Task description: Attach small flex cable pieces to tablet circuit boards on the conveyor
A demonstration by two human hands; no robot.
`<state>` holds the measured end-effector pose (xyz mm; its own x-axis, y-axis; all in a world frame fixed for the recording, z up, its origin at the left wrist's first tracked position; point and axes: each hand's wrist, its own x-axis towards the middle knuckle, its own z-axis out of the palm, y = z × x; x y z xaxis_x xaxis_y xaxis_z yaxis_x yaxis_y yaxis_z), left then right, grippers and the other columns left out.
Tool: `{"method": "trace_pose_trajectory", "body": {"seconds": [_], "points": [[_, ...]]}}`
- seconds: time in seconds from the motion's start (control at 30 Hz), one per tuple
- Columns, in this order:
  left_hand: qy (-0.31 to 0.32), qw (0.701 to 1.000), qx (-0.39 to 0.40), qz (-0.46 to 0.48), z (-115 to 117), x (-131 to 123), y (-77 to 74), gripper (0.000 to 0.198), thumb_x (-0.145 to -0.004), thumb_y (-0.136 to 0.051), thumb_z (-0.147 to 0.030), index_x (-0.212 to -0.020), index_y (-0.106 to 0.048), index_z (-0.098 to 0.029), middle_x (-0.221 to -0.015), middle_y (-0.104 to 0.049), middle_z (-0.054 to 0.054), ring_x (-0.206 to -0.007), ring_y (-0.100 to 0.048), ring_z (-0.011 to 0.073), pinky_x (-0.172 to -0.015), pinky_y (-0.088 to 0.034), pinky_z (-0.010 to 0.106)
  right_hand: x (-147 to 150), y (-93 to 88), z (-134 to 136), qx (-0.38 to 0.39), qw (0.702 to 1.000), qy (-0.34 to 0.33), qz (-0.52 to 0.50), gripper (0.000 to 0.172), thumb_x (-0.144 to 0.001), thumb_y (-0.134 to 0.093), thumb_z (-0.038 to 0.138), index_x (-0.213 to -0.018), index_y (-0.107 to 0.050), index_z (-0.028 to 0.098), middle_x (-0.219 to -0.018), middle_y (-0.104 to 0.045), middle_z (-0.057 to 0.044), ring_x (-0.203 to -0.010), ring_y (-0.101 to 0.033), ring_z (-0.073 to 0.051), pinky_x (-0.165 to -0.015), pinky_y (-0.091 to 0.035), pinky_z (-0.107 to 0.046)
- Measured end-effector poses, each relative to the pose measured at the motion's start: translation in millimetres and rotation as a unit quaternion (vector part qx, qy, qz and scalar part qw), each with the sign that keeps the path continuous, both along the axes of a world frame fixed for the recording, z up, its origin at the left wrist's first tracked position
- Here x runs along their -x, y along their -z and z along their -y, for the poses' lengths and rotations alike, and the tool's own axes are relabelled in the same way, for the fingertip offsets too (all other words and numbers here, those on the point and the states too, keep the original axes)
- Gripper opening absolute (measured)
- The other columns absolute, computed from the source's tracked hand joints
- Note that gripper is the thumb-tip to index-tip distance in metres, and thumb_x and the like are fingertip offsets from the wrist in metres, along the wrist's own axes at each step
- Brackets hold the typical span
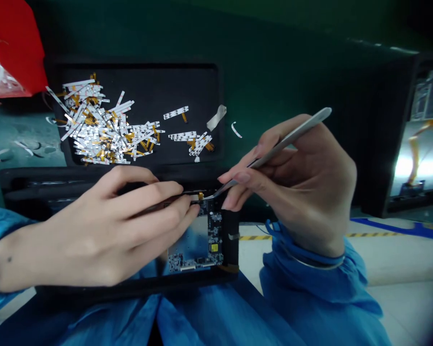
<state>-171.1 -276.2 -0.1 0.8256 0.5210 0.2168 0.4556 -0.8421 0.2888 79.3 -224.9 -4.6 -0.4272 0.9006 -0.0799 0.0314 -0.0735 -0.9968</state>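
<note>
My left hand (pixel 104 230) lies over a black device frame (pixel 130 288), its fingers pinched together on a thin strip at the top edge of a circuit board (pixel 209 235). My right hand (pixel 296 182) is closed around metal tweezers (pixel 285 142), gripped like a pen. The tweezers' tip meets a small orange flex tab (pixel 201 195) right at my left fingertips. Both wrists wear blue sleeves.
A black tray (pixel 202 86) behind the device holds a heap of white and orange flex strips (pixel 101 129), with a few loose ones to its right. A red bag (pixel 14 48) sits at the far left. A dark box (pixel 386 144) stands at the right.
</note>
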Motion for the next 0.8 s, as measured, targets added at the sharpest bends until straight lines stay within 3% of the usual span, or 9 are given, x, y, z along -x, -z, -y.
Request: {"method": "trace_pose_trajectory", "body": {"seconds": [0.33, 0.63, 0.8], "points": [[-0.012, 1.0, 0.005, 0.006, 2.7, 0.7, 1.9, 0.04, -0.099, -0.035, -0.005, -0.13, -0.061, -0.009, -0.131, -0.066, 0.01, -0.128, -0.057, 0.0275, -0.109, -0.037, 0.05, -0.4, 3.0, -2.1, -0.01, 1.0, -0.007, -0.002, 0.026, -0.09, -0.068, 0.003, -0.099, -0.05, 0.02, -0.081, -0.072, 0.004, -0.061, -0.072, -0.014, -0.05, -0.064, -0.023], [-0.03, 0.998, 0.045, 0.021, 2.2, -0.9, 1.4, 0.042, -0.097, -0.039, -0.001, -0.136, -0.055, -0.007, -0.124, -0.069, 0.008, -0.131, -0.052, 0.0258, -0.107, -0.035, 0.048, -0.9, 3.6, -5.9, -0.086, 0.995, -0.034, 0.032, 0.028, -0.087, -0.07, 0.004, -0.098, -0.049, 0.019, -0.08, -0.064, 0.005, -0.067, -0.073, -0.017, -0.047, -0.064, -0.026], [-0.022, 0.998, 0.048, 0.019, -2.3, -1.7, 2.2, 0.043, -0.097, -0.04, -0.001, -0.137, -0.054, -0.006, -0.124, -0.068, 0.008, -0.13, -0.051, 0.023, -0.114, -0.031, 0.046, -3.2, 2.2, -8.2, -0.089, 0.994, -0.052, 0.031, 0.028, -0.088, -0.068, 0.002, -0.099, -0.048, 0.018, -0.083, -0.06, 0.005, -0.067, -0.073, -0.015, -0.047, -0.063, -0.024]]}}
